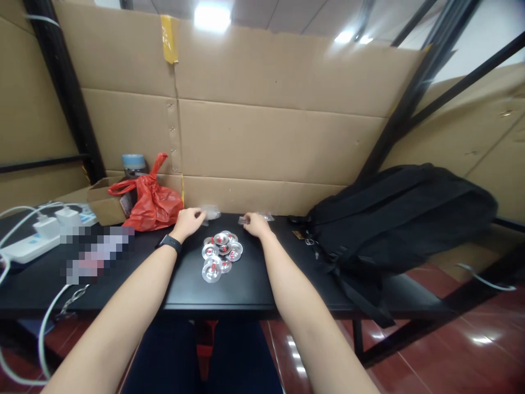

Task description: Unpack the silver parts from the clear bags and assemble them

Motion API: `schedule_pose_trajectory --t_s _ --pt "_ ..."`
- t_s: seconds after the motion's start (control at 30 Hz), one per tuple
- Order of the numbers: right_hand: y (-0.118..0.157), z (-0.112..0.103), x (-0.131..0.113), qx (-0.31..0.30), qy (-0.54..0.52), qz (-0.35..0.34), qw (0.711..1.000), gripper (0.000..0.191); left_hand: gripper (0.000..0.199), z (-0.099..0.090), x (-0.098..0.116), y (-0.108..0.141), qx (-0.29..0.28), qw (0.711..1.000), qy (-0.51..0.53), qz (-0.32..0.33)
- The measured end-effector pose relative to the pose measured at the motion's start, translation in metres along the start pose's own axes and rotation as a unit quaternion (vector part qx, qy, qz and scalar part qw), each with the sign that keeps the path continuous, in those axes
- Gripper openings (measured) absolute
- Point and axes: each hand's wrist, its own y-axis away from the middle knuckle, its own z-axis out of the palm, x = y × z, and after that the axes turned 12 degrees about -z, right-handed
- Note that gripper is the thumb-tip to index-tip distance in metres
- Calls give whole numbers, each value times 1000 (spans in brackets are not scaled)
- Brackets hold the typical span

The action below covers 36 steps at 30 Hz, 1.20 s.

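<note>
My left hand, with a dark watch on its wrist, is at the back of the black table. Its fingers are closed on the edge of a small clear plastic bag. Across from it, my right hand pinches another clear plastic bag, partly covered by the fingers. What is inside either bag is too small to tell. Between my forearms lies a pile of several round, shiny silver discs with red marks, overlapping one another. Neither hand touches the pile.
A red plastic bag, a cardboard box and a blue-lidded jar stand at the left. Further left is a white power strip with cables. A black backpack fills the right side. Cardboard panels wall off the back.
</note>
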Motion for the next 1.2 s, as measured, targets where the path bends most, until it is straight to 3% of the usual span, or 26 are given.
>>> schedule_pose_trajectory --t_s 0.13,0.27,0.47,0.63,0.83,0.93,1.07,1.2 --pt "-1 1 0 32 -53 6 998 20 41 -8 13 7 14 999 41 9" --pt "-6 0 1 115 -126 14 985 13 42 -8 23 10 10 998 51 31" --pt "-9 -8 -11 201 -309 -4 930 18 44 -6 31 12 -2 996 76 36" --pt "-6 -17 -33 152 -417 -50 895 27 34 -3 33 11 -10 992 127 17" --pt "-5 -18 -52 84 -402 -130 902 23 31 -6 31 8 -49 981 184 30" --pt "-5 -17 -56 62 -370 -158 914 22 30 -6 30 8 -35 984 174 19" --pt "-3 -20 -60 69 -326 -174 927 21 33 -6 30 8 -16 984 179 4" --pt "0 -26 -66 61 -351 -161 920 24 36 -7 31 8 -18 983 180 9"
